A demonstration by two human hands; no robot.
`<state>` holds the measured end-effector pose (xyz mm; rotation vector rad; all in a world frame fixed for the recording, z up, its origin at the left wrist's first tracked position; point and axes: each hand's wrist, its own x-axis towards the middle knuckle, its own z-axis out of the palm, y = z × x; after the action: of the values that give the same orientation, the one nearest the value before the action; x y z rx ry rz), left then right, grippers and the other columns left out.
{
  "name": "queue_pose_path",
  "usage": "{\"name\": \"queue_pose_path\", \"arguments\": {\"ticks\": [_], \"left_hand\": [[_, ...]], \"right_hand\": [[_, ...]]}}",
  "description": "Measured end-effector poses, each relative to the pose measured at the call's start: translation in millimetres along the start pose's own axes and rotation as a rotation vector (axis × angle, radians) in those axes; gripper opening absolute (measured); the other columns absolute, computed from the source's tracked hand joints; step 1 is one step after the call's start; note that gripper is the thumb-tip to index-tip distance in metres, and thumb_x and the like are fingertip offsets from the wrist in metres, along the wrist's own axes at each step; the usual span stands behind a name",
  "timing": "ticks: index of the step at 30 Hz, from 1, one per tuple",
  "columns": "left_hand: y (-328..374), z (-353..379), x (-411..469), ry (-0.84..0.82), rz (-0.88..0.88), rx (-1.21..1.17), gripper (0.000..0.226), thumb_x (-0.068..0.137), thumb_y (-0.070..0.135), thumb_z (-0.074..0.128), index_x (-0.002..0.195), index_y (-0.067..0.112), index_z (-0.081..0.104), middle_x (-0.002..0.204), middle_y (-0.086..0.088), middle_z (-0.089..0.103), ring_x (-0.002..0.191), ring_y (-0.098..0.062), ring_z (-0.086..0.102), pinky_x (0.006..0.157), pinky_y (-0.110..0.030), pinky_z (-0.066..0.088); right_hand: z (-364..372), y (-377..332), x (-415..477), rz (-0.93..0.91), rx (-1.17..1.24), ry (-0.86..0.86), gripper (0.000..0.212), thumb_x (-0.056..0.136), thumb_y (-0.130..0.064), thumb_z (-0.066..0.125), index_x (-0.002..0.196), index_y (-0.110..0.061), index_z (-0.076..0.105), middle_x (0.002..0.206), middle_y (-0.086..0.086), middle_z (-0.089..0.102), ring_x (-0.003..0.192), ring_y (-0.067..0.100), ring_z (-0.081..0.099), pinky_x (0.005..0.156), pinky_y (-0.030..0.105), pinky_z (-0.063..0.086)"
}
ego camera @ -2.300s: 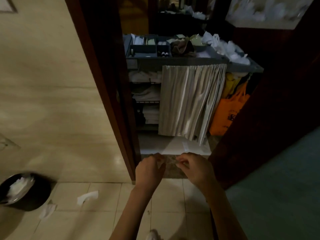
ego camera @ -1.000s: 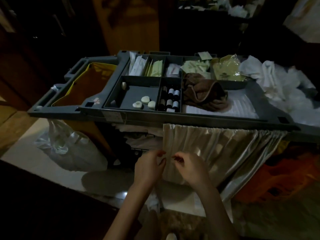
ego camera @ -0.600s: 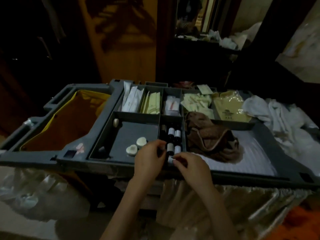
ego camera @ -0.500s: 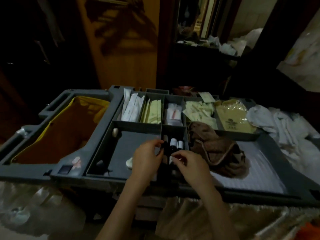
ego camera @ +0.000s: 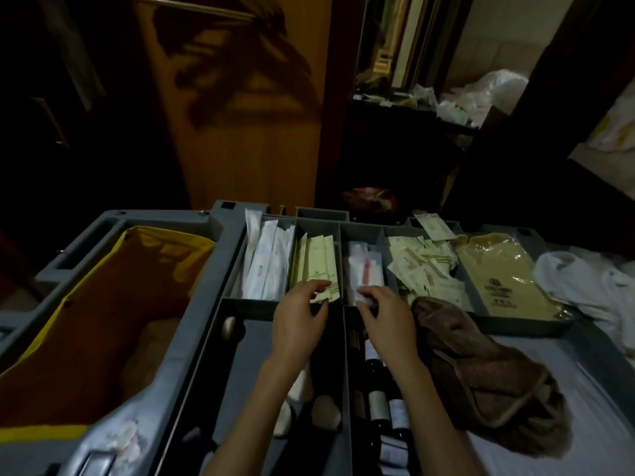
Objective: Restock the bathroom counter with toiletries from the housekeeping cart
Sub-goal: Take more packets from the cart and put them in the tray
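The cart top [ego camera: 221, 259] is matt grey moulded plastic, and the yellow liner [ego camera: 165, 250] in its bin looks like smooth coated fabric. The white sachets [ego camera: 266, 266] and pale green sachets [ego camera: 318, 262] are matt paper, the tan pouch [ego camera: 501, 273] sealed in glossy, crinkled film. The brown towel [ego camera: 481, 376] is nappy cloth, and the door panel [ego camera: 247, 132] behind is smooth, satin wood.

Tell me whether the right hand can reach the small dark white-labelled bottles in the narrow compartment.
Probably yes: the small dark white-labelled bottles lie uncovered beneath the forearm of the right hand; drawing back should reach them.
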<state>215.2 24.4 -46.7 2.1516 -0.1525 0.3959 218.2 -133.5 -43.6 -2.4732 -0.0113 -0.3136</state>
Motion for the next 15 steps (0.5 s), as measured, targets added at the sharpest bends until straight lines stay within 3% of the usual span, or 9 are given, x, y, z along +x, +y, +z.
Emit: {"name": "queue_pose_path", "arguments": {"ticks": [5, 11, 15], "left_hand": [[-15, 12, 29, -0.041, 0.023, 0.037, 0.034, 0.083, 0.006, 0.066, 0.115, 0.016, 0.067, 0.109, 0.001, 0.066, 0.096, -0.012, 0.061, 0.080, -0.014, 0.043], [-28, 23, 31, -0.047, 0.010, 0.060, 0.035, 0.082, 0.008, 0.067, 0.115, 0.018, 0.067, 0.108, 0.001, 0.066, 0.097, -0.013, 0.062, 0.080, -0.029, 0.054], [-31, 21, 32, -0.039, 0.003, 0.034, 0.035, 0.083, 0.008, 0.066, 0.116, 0.018, 0.067, 0.107, 0.003, 0.066, 0.095, -0.011, 0.062, 0.077, -0.024, 0.052]], "right_hand": [[27, 5, 50, 0.103, -0.050, 0.054, 0.034, 0.093, -0.018, 0.060, 0.127, -0.014, 0.057, 0.127, 0.009, 0.054, 0.116, 0.029, 0.052, 0.093, 0.036, 0.045], [44, 7, 80, 0.292, -0.140, 0.033, 0.049, 0.101, -0.021, 0.044, 0.148, -0.013, 0.030, 0.149, 0.015, 0.032, 0.134, 0.032, 0.033, 0.097, 0.039, 0.039], [48, 8, 82, 0.355, -0.186, -0.023, 0.064, 0.098, -0.021, 0.053, 0.151, -0.015, 0.018, 0.152, 0.015, 0.030, 0.134, 0.032, 0.036, 0.097, 0.041, 0.042]]}}
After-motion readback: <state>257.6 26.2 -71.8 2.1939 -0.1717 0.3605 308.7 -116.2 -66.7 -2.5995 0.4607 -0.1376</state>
